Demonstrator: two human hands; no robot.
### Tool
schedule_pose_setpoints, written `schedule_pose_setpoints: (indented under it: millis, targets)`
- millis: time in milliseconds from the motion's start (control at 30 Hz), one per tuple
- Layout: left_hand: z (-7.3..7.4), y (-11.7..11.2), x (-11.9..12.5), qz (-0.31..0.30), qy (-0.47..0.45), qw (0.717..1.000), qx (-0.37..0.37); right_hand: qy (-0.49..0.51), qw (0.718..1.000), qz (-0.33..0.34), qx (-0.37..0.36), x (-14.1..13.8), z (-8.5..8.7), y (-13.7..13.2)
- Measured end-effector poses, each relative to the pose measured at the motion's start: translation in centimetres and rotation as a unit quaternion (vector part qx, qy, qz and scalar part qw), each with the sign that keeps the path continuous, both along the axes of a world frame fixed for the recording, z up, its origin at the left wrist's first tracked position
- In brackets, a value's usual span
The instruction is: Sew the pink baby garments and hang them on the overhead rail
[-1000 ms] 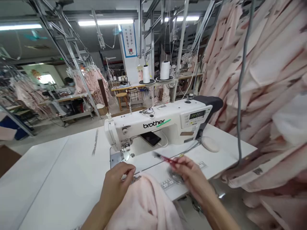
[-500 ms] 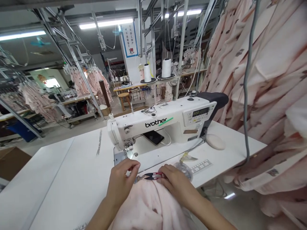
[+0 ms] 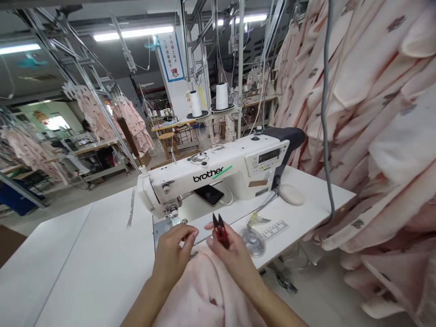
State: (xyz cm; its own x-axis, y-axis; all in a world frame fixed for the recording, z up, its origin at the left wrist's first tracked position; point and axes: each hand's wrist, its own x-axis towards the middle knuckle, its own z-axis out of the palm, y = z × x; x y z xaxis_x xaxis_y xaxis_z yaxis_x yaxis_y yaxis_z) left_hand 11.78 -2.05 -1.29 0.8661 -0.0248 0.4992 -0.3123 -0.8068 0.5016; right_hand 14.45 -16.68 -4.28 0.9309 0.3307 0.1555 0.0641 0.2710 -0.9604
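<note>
My right hand [image 3: 235, 252] is closed around red-handled thread snips [image 3: 220, 231], whose dark blades point up and away, slightly apart. Thumb and fingertips of my left hand [image 3: 175, 247] are pinched together in front of the needle area; whatever they hold is too small to make out. Below both hands, pale pink printed fabric [image 3: 200, 286] drapes over the table's front edge toward me. Just behind the hands stands a white Brother sewing machine [image 3: 218, 168].
A clear round dish [image 3: 252, 241], a printed ruler strip [image 3: 275, 230] and a pale round pad [image 3: 291, 194] lie on the white table [image 3: 98, 250] at right. Under the machine arm rests a phone [image 3: 209, 195]. Pink garments [image 3: 378, 136] hang close on the right.
My right hand has lifted off the fabric and turned the snips from pointing left to pointing up. My left hand stays pinched. The whole view has shifted, with the machine now further left.
</note>
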Motion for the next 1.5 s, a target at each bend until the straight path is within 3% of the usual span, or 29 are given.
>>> schedule_pose_setpoints:
  millis: [100,167,433,600,867,1067,1500]
  targets:
    - [0.1,0.1,0.2,-0.009,0.007,1.0,0.001,-0.058,0.996,-0.019,-0.07,1.2,-0.2,1.1]
    - [0.2,0.2,0.3,-0.012,0.021,1.0,-0.001,-0.08,0.993,-0.034,-0.08,1.7,-0.5,1.4]
    - [-0.7,0.5,1.0,-0.002,0.032,0.999,0.001,0.012,0.999,-0.04,-0.01,2.2,-2.5,1.7]
    - [-0.9,0.9,1.6,0.05,-0.011,0.999,-0.016,0.036,0.998,-0.041,-0.015,1.7,-3.6,2.3]
    - [-1.2,0.4,2.0,0.084,-0.085,0.993,-0.009,-0.002,1.0,0.023,0.017,0.9,-3.4,2.6]
    - [-1.4,0.3,2.2,0.085,-0.11,0.99,0.011,0.056,0.993,0.086,0.061,1.7,-3.8,3.0]
    - [-2.2,0.0,2.1,0.034,-0.063,0.997,0.015,0.092,0.99,0.076,0.069,2.0,-3.7,3.3]
